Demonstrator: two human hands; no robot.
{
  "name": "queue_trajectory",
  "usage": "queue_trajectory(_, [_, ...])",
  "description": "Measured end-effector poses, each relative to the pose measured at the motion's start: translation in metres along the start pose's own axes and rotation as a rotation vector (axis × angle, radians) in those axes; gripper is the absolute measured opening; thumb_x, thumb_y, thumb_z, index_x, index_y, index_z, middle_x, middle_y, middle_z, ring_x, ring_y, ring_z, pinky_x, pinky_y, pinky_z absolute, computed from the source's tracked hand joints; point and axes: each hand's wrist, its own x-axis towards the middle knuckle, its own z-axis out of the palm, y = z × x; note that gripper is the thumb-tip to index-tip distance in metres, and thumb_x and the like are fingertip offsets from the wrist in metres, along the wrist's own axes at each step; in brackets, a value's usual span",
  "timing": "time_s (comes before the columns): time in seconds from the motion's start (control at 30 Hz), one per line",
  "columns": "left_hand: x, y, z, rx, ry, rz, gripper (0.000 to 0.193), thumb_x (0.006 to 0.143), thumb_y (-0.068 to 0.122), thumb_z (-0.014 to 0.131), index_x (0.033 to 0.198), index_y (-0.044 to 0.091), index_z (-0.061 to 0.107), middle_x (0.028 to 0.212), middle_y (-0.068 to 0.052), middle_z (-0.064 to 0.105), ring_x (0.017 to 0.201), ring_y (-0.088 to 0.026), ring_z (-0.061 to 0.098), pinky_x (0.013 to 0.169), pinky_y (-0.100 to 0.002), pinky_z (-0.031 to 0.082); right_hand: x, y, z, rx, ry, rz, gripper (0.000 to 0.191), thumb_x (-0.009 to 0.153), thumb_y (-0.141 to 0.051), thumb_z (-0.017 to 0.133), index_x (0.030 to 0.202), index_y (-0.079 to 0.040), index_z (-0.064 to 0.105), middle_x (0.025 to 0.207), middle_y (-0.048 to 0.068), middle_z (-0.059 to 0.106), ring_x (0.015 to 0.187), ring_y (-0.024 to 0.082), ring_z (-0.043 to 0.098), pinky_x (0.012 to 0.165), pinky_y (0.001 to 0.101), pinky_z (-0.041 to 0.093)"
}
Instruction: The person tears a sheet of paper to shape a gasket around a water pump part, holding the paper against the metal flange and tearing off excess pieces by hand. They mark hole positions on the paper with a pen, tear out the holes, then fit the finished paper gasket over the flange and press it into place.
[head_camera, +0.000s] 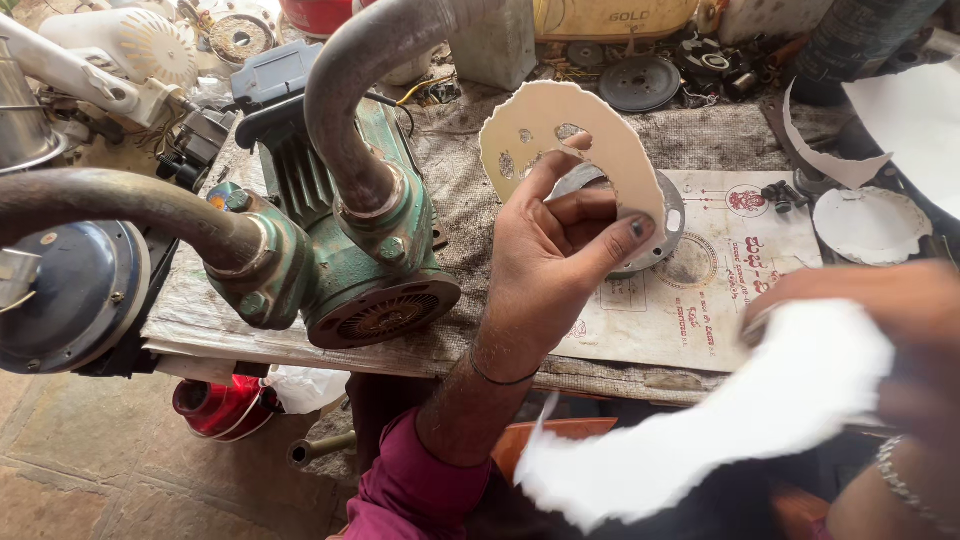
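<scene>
The left hand (550, 250) pinches a cut white paper ring gasket (560, 135) with holes; the blurred right hand (880, 320) grips the torn white offcut (720, 420).

Open room on the surface (470, 200) lies in a band of woven cloth between the green pump (345, 250) and the printed paper sheet (690, 290). The left hand (555, 265) hangs above this band, holding a round paper gasket (560, 135) over a metal disc (655, 235). To the left, the pump and its two curved pipes (350, 90) block passage at height. The far edge is closed off by a pulley wheel (640, 82), containers and loose parts. To the right, cut paper pieces (870, 225) cover the surface. The right hand (880, 320), blurred, holds a torn white sheet (720, 420) across the near right corner.
</scene>
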Motion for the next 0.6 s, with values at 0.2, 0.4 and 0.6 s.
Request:
queue_trajectory(0.2, [0.002, -0.002, 0.002, 0.075, 0.005, 0.032, 0.075, 0.093, -0.009, 0.069, 0.156, -0.01, 0.03, 0.114, -0.025, 0.072, 0.111, -0.024, 0.071, 0.103, -0.037, 0.059, -0.015, 0.051, -0.05, 0.155, 0.736, 0.49, 0.037, 0.108, -0.031, 0.06, 0.107, 0.006, 0.064, 0.086, 0.014, 0.067, 0.077, 0.023, 0.066, 0.069, 0.0376, 0.056])
queue_trajectory(0.4, [-0.003, -0.007, 0.004, 0.143, -0.013, 0.093, 0.072, 0.094, -0.009, 0.07, 0.155, -0.007, 0.031, 0.111, -0.019, 0.073, 0.109, -0.021, 0.072, 0.102, -0.034, 0.059, 0.018, 0.036, -0.025, -0.517, 0.976, 0.581, 0.038, 0.108, -0.024, 0.067, 0.13, 0.004, 0.058, 0.091, 0.02, 0.071, 0.074, 0.02, 0.065, 0.063, 0.0347, 0.055])
queue_trajectory(0.6, [-0.017, -0.011, 0.024, 0.356, -0.052, 0.185, 0.056, 0.102, -0.005, 0.072, 0.147, -0.003, 0.039, 0.105, -0.015, 0.075, 0.102, -0.017, 0.075, 0.097, -0.029, 0.063, 0.038, -0.054, 0.02, -0.628, 0.597, -0.037, 0.023, 0.092, -0.012, 0.079, 0.112, -0.002, 0.074, 0.103, 0.014, 0.075, 0.086, 0.02, 0.073, 0.075, 0.031, 0.057])
